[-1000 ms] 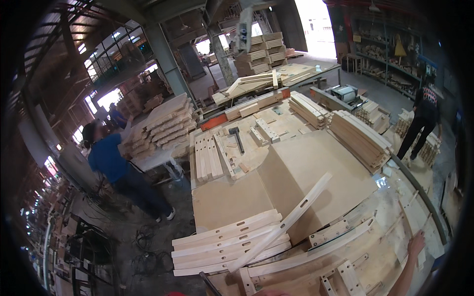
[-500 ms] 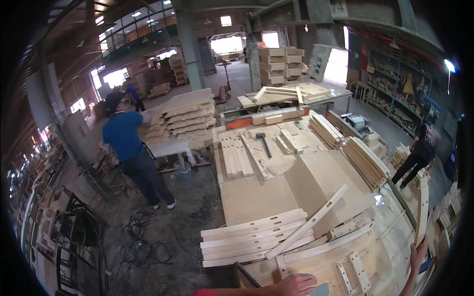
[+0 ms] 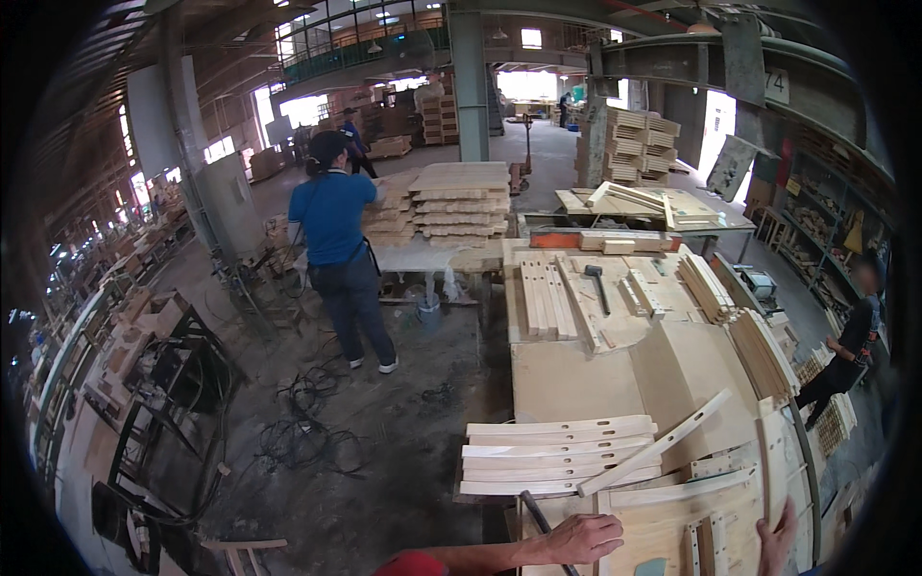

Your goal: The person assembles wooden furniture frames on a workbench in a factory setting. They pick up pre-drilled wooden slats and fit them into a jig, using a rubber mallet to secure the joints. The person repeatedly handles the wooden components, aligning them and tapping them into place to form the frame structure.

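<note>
My right hand point(image 3: 778, 534) grips the lower end of a long pale wooden slat point(image 3: 771, 459), which stands up near the table's right edge. Its upper end reaches toward a stack of slats point(image 3: 762, 355). At the front of the table my left hand point(image 3: 582, 540) has its fingers curled; whatever may be under them is hidden. A dark rod-like handle point(image 3: 540, 516) passes beside the left wrist. Just beyond that hand lies a row of slotted slats point(image 3: 557, 455), with a single slat point(image 3: 663, 440) resting slantwise across its right end. Short drilled wooden pieces point(image 3: 706, 547) lie between the hands.
A black mallet point(image 3: 597, 288) and more strips point(image 3: 547, 300) lie farther up the table. A person in a blue shirt point(image 3: 331, 226) stands left at a stack of wooden panels point(image 3: 461, 197). Another person in dark clothes point(image 3: 850, 346) is at the right. Cables point(image 3: 307, 432) cover floor at left.
The view has swung left, so the scene sits farther right. My right hand has brought its slat inward over the table. My left hand's fingers are more curled.
</note>
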A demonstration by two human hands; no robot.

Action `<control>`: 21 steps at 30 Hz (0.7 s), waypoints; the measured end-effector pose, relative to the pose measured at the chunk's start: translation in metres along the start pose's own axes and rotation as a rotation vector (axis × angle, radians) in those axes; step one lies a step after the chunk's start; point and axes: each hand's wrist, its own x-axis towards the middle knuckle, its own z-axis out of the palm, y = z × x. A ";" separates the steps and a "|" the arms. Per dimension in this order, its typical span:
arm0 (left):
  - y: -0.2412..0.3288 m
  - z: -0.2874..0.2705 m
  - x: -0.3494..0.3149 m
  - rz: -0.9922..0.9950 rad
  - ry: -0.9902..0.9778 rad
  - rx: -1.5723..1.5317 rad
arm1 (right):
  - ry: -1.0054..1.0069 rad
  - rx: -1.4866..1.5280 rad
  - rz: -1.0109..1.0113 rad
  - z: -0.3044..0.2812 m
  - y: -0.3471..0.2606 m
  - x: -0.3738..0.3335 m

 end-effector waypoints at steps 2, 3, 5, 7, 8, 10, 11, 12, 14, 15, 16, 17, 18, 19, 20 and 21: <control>0.000 -0.018 -0.018 -0.020 0.029 0.090 | -0.197 -0.040 0.125 0.042 -0.070 -0.034; 0.000 -0.019 -0.018 0.008 0.042 0.099 | -0.237 0.039 0.207 0.056 -0.078 -0.048; 0.001 -0.025 -0.028 -0.061 0.047 0.074 | -0.279 0.038 0.326 0.103 -0.085 -0.076; 0.003 -0.033 -0.040 -0.123 0.070 0.067 | -0.363 0.040 0.314 0.146 -0.106 -0.107; 0.005 -0.034 -0.043 -0.162 0.076 0.061 | -0.397 0.057 0.361 0.163 -0.109 -0.120; 0.010 -0.035 -0.047 -0.183 0.104 0.086 | -0.396 0.206 0.327 0.202 -0.103 -0.149; 0.012 -0.037 -0.050 -0.197 0.117 0.102 | -0.357 0.337 0.246 0.218 -0.102 -0.165; 0.014 -0.038 -0.052 -0.204 0.126 0.089 | -0.367 0.374 0.276 0.226 -0.099 -0.176; 0.019 -0.042 -0.058 -0.182 0.086 0.104 | -0.431 0.447 0.320 0.241 -0.101 -0.195; 0.019 -0.041 -0.059 -0.175 0.084 0.117 | -0.447 0.461 0.339 0.238 -0.102 -0.201; 0.019 -0.039 -0.060 -0.163 0.052 0.143 | -0.470 0.473 0.357 0.228 -0.102 -0.208; 0.018 -0.037 -0.056 -0.129 0.067 0.121 | -0.484 0.478 0.371 0.221 -0.101 -0.210; 0.018 -0.034 -0.052 -0.091 0.080 0.097 | -0.446 0.478 0.367 0.222 -0.094 -0.213; 0.017 -0.033 -0.049 0.000 0.080 0.137 | -0.397 0.475 0.366 0.221 -0.076 -0.219; 0.017 -0.034 -0.049 0.076 0.090 0.188 | -0.352 0.476 0.370 0.221 -0.061 -0.222; 0.018 -0.040 -0.052 0.056 0.120 0.255 | -0.378 0.463 0.345 0.219 -0.054 -0.221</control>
